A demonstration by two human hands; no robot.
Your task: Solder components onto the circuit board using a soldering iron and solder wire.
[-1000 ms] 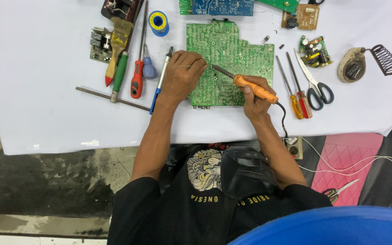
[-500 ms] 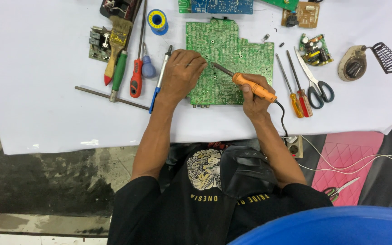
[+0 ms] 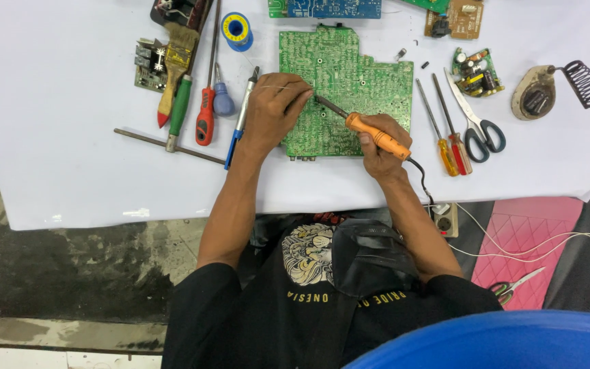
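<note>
Head view: the right hand point(image 3: 379, 143) grips an orange-handled soldering iron point(image 3: 367, 130), tip on the green circuit board point(image 3: 349, 75) at upper centre. The left hand point(image 3: 276, 109) rests on the board's left edge, fingers pinching thin solder wire point(image 3: 274, 87).

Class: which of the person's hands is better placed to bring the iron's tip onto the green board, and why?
The right hand. It already grips the orange soldering iron, tip over the green circuit board. The left hand rests on the board, apparently pinching thin wire.
</note>
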